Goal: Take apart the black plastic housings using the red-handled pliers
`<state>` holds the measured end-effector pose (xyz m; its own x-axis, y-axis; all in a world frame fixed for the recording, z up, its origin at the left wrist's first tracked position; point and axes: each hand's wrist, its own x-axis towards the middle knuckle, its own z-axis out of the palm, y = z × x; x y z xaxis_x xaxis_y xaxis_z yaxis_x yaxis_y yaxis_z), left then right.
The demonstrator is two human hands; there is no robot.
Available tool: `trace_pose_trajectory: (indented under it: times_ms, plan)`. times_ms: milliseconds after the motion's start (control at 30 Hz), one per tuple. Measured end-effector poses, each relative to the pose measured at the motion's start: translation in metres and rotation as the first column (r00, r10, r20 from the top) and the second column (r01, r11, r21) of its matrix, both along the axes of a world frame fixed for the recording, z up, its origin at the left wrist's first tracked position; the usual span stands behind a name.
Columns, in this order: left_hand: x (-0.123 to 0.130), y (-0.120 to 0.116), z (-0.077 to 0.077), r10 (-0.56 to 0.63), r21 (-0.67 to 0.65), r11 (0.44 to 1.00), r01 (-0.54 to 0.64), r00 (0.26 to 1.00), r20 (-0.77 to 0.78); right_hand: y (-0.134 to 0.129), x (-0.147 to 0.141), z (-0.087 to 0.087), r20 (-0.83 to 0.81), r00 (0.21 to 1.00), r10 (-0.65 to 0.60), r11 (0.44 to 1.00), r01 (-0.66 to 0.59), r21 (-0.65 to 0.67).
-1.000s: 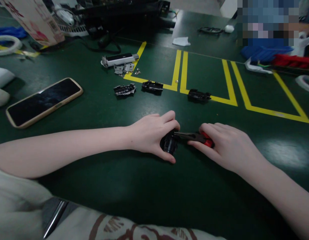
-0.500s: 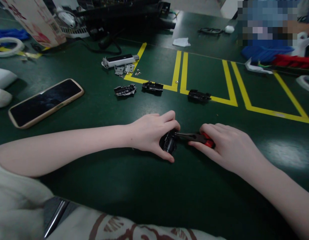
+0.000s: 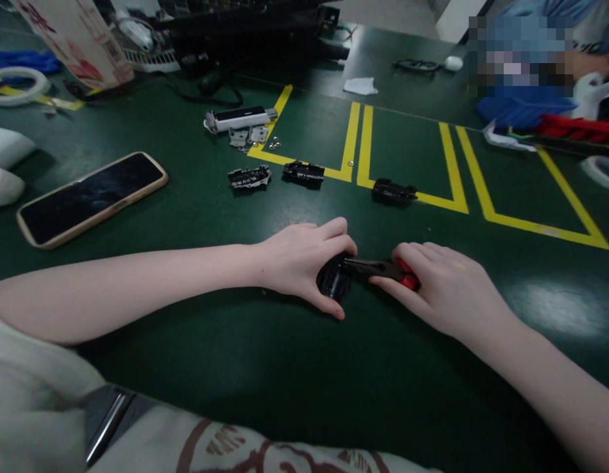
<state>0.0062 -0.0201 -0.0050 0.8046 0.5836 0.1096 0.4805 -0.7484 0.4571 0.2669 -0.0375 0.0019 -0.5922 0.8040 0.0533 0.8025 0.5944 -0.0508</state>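
Note:
Near the middle of the green table, my left hand [image 3: 309, 263] holds a small black part [image 3: 334, 281] between thumb and fingers. My right hand [image 3: 437, 282] is closed around the red handles of pliers [image 3: 378, 267], whose dark jaws touch the upper right of that part. Farther back lie three similar dark pieces: one piece [image 3: 249, 177] at the left, another [image 3: 304, 173] beside it, and a third [image 3: 394, 191] on the yellow tape line. Behind them are a white and black device [image 3: 240, 119], small metal plates [image 3: 248, 136] and several tiny rings [image 3: 275, 142].
A phone [image 3: 92, 199] lies at the left, with a tape roll [image 3: 17, 86] and a printed box [image 3: 77, 43] behind it. Black equipment [image 3: 249, 39] stands at the back. A person sits at the far right near a blue object [image 3: 523, 105] and a red strip [image 3: 580, 129].
The view has shifted very slightly. Both hands keep their hold, and the pliers' jaws stay at the black part.

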Motion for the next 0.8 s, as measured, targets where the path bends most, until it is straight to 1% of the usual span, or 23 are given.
trace_pose_trajectory:
  times_ms: [67, 167, 233, 300, 367, 433, 500, 533, 600, 667, 800]
  plan:
    - [-0.001, 0.0, -0.002, 0.005, -0.034, 0.999, -0.003, 0.998, 0.064, -0.001, 0.0, 0.001, -0.037, 0.999, -0.002, 1.0, 0.002, -0.003]
    - [-0.001, 0.001, -0.004, 0.0, -0.137, 0.99, 0.031, 0.976, 0.219, -0.002, 0.0, 0.004, -0.094, 0.996, -0.001, 1.0, 0.003, 0.023]
    - [-0.001, 0.001, -0.004, -0.003, -0.227, 0.971, 0.073, 0.956, 0.293, -0.002, 0.0, 0.005, -0.116, 0.993, 0.008, 0.999, -0.002, 0.053]
    - [0.0, 0.0, -0.002, 0.016, -0.344, 0.933, 0.102, 0.946, 0.325, -0.003, 0.001, 0.006, -0.134, 0.991, 0.015, 0.998, -0.007, 0.062]
    - [0.001, -0.004, 0.001, 0.051, -0.492, 0.86, 0.137, 0.936, 0.35, -0.003, 0.001, 0.007, -0.148, 0.989, 0.015, 0.999, -0.007, 0.053]
    - [0.002, -0.01, 0.006, 0.091, -0.626, 0.755, 0.194, 0.915, 0.394, -0.004, 0.001, 0.009, -0.155, 0.988, 0.003, 0.999, 0.002, 0.034]
    - [0.002, -0.015, 0.009, 0.119, -0.715, 0.656, 0.242, 0.902, 0.415, -0.005, 0.001, 0.01, -0.161, 0.987, -0.011, 1.0, 0.011, 0.004]
    - [0.003, -0.017, 0.011, 0.128, -0.744, 0.619, 0.253, 0.902, 0.413, -0.006, 0.001, 0.011, -0.162, 0.987, -0.017, 1.0, 0.015, -0.012]
    - [0.004, -0.019, 0.012, 0.146, -0.778, 0.577, 0.249, 0.906, 0.398, -0.006, 0.0, 0.011, -0.166, 0.986, -0.031, 0.999, 0.025, -0.041]
    - [0.005, -0.019, 0.013, 0.168, -0.785, 0.574, 0.233, 0.905, 0.391, -0.007, -0.001, 0.011, -0.169, 0.985, -0.042, 0.998, 0.033, -0.058]
    - [0.007, -0.017, 0.012, 0.183, -0.766, 0.612, 0.196, 0.908, 0.378, -0.008, -0.002, 0.009, -0.163, 0.986, -0.035, 0.998, 0.027, -0.052]
